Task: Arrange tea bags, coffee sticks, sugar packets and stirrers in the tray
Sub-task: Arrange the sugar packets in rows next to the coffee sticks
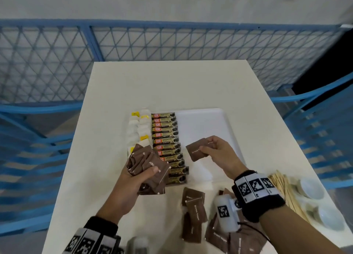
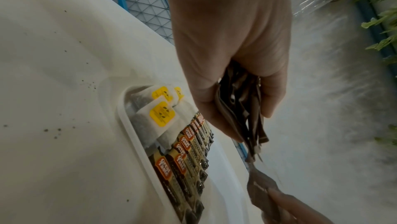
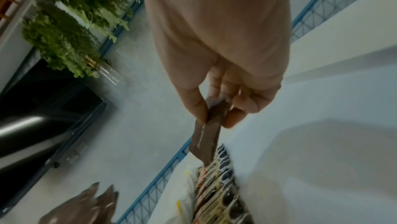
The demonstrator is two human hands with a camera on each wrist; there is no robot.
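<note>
A white tray (image 1: 214,118) lies mid-table. Its left side holds tea bags (image 1: 140,126) with yellow tags, and beside them a column of coffee sticks (image 1: 167,139). My left hand (image 1: 141,174) grips a bunch of brown sugar packets (image 1: 147,163) over the tray's near left corner; the same bunch (image 2: 240,108) shows in the left wrist view. My right hand (image 1: 214,148) pinches brown sugar packets (image 1: 196,151) above the bare part of the tray, right of the coffee sticks; they hang from the fingers (image 3: 206,136) in the right wrist view.
More brown sugar packets (image 1: 194,210) lie loose on the table near me. Wooden stirrers (image 1: 286,190) and small white dishes (image 1: 313,189) sit at the near right. Blue chairs (image 1: 315,120) and a blue mesh fence (image 1: 172,42) surround the cream table (image 1: 172,82).
</note>
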